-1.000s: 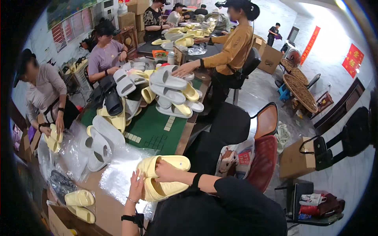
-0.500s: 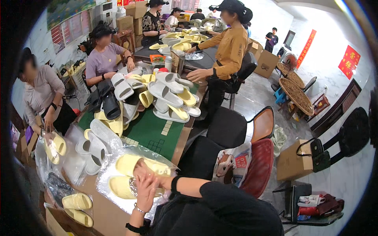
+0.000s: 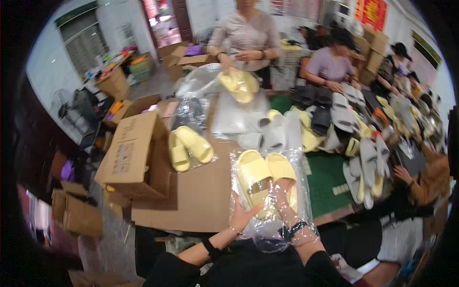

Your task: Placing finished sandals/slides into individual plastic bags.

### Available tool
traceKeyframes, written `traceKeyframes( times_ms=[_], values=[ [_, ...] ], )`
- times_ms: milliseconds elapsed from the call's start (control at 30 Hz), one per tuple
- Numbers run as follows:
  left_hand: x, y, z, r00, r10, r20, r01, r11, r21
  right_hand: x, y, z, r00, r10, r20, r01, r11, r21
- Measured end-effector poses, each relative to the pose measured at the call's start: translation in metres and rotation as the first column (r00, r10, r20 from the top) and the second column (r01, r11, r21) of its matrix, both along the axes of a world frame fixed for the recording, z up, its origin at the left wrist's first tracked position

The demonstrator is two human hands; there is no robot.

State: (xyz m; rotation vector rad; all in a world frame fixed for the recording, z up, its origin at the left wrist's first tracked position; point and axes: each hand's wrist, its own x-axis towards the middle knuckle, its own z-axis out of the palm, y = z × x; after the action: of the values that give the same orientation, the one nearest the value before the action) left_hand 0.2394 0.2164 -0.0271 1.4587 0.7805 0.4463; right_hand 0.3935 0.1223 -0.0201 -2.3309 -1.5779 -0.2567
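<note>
A pair of pale yellow slippers (image 3: 252, 168) lies side by side in a clear plastic bag (image 3: 306, 203) at the table's near edge. My left hand (image 3: 244, 215) rests at the left slipper's heel, thumb and forefinger spread apart along its edge. My right hand (image 3: 285, 193) reaches through the bag's mouth, with plastic over its wrist. It lies along the right slipper, its fingertips hidden under the strap. Another yellow pair (image 3: 193, 143) sits on plastic to the left. Beyond my bag are grey slippers (image 3: 275, 136).
An open cardboard box (image 3: 136, 155) stands on the table's left, on brown cardboard (image 3: 201, 201). Across the table, a person holds yellow slippers (image 3: 239, 83). Grey, black and yellow slippers (image 3: 344, 117) pile up on the green mat (image 3: 327, 184) at right, where more people work.
My view has swung left, bringing the cardboard box into sight. My hands, overlapping at the slippers before, are now apart, the right one inside the bag.
</note>
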Motion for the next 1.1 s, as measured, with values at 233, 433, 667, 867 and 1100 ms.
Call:
traceKeyframes(
  times_ms=[233,433,667,867,1100],
  values=[
    [-0.019,-0.003,0.009,0.994,0.089,0.063,-0.026,0.76,-0.65,-0.011,0.073,-0.032,0.972,-0.224,0.07,0.223,0.975,0.023],
    [-0.061,0.116,-0.045,0.985,-0.1,0.142,0.167,0.772,-0.613,-0.048,0.067,-0.023,0.952,0.242,-0.188,-0.21,0.962,0.177],
    [-0.137,0.205,-0.134,0.863,-0.015,-0.505,-0.236,0.871,-0.431,-0.047,-0.028,0.178,0.46,0.508,-0.728,-0.645,0.755,0.119],
    [-0.11,0.194,-0.181,0.717,0.309,-0.625,-0.222,0.951,0.215,-0.093,-0.089,0.31,0.989,-0.063,-0.134,0.116,0.894,0.433],
    [-0.103,0.187,-0.207,0.844,0.172,-0.508,-0.086,0.978,0.188,-0.108,-0.115,0.302,0.991,0.046,0.126,-0.105,0.852,0.513]
  ],
)
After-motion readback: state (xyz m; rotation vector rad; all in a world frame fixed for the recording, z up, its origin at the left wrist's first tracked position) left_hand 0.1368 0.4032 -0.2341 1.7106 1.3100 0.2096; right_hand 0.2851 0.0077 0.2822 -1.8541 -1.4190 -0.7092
